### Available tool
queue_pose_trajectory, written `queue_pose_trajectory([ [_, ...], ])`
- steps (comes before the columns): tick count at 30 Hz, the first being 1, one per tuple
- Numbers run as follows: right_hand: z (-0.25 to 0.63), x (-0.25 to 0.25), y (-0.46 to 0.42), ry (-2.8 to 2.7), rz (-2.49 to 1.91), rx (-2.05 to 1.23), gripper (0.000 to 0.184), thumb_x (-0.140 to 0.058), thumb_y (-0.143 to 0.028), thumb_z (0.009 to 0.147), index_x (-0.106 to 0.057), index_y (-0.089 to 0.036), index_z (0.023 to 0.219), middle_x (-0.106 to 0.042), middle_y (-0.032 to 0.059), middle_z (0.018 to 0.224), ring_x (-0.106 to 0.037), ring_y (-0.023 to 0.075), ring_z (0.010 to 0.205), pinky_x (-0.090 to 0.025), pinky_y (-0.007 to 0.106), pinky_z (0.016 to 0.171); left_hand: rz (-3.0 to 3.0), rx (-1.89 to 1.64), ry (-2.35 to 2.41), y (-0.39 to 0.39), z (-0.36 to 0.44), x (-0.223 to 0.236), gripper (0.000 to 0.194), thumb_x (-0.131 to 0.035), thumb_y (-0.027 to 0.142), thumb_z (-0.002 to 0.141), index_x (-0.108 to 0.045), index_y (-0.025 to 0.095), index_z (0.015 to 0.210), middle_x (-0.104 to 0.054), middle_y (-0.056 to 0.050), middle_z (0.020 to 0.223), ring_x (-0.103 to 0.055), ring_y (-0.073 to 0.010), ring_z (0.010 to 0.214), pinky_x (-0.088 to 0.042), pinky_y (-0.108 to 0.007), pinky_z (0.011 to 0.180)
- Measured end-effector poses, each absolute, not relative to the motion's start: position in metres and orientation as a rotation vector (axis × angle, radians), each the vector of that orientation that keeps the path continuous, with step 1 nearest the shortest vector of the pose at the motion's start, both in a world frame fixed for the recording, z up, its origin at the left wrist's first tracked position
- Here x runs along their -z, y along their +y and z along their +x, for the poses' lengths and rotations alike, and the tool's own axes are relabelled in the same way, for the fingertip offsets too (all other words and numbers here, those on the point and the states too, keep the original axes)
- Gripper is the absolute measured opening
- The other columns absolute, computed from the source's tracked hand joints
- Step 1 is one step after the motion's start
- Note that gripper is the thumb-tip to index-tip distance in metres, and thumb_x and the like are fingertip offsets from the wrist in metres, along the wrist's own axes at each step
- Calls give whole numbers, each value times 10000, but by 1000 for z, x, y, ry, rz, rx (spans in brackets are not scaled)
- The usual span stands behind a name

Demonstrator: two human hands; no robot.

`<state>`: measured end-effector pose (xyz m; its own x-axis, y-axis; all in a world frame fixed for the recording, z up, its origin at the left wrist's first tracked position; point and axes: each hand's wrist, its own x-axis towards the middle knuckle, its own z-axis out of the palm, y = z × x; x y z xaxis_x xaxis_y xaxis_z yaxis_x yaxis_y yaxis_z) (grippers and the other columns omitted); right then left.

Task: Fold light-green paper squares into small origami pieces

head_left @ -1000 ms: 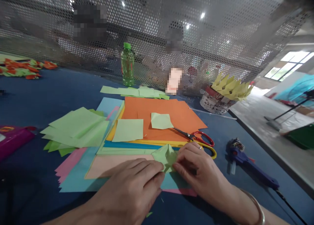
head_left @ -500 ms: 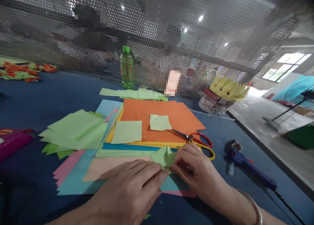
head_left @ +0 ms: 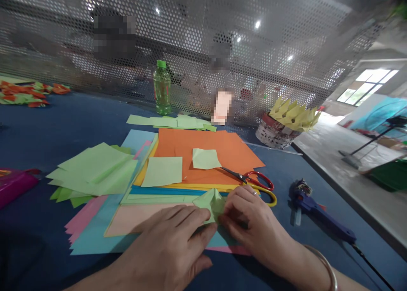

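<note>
A small light-green folded paper [head_left: 213, 201] with a raised peak lies between my two hands, above the stack of coloured sheets. My left hand [head_left: 171, 236] has its fingertips on the paper's left and near side, with the thumb apart below. My right hand [head_left: 251, 223] wears a ring and pinches the paper's right edge between thumb and fingers. Just beyond the right hand rest scissors [head_left: 262, 181] with red and yellow handles, their tip at a green paper square [head_left: 205, 159]. Another green square [head_left: 163, 171] lies to its left on the orange sheets [head_left: 178, 142].
Green sheets [head_left: 95, 168] fan out on the left beside a magenta object [head_left: 17, 185]. A glue gun [head_left: 321, 214] with a cord lies right. Behind stand a green bottle [head_left: 162, 87], green strips [head_left: 168, 121], a pot of yellow folded pieces [head_left: 276, 130] and a perforated metal screen [head_left: 190, 28].
My left thumb has moved down, away from the paper, while the left fingers stay on it. The right hand keeps its pinch. The whole view has shifted slightly.
</note>
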<state>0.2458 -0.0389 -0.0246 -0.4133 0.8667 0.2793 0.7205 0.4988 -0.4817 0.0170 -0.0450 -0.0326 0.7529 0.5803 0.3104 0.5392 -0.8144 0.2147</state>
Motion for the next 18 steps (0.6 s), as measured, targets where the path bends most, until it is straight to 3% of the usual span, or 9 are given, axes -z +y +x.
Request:
queue_pose_trajectory([
  [10,249,24,-39,-2196,-1338,-465,217,-639,-23,788,-565,-216,856,-604,19,884,-540,200,854,-432,322,775,2876,-643,856,-42,18,36,261,-576,344,968,-635,226,1193,-677,-56,1102,-633,-255,965,-522,-383,814],
  [18,255,21,-38,-2218,-1192,-524,311,-457,75,771,-525,-211,871,-588,24,903,-549,186,865,-438,320,778,2853,-673,836,-41,16,44,275,-578,334,966,-619,239,1221,-655,-56,1156,-617,-258,1029,-507,-393,874],
])
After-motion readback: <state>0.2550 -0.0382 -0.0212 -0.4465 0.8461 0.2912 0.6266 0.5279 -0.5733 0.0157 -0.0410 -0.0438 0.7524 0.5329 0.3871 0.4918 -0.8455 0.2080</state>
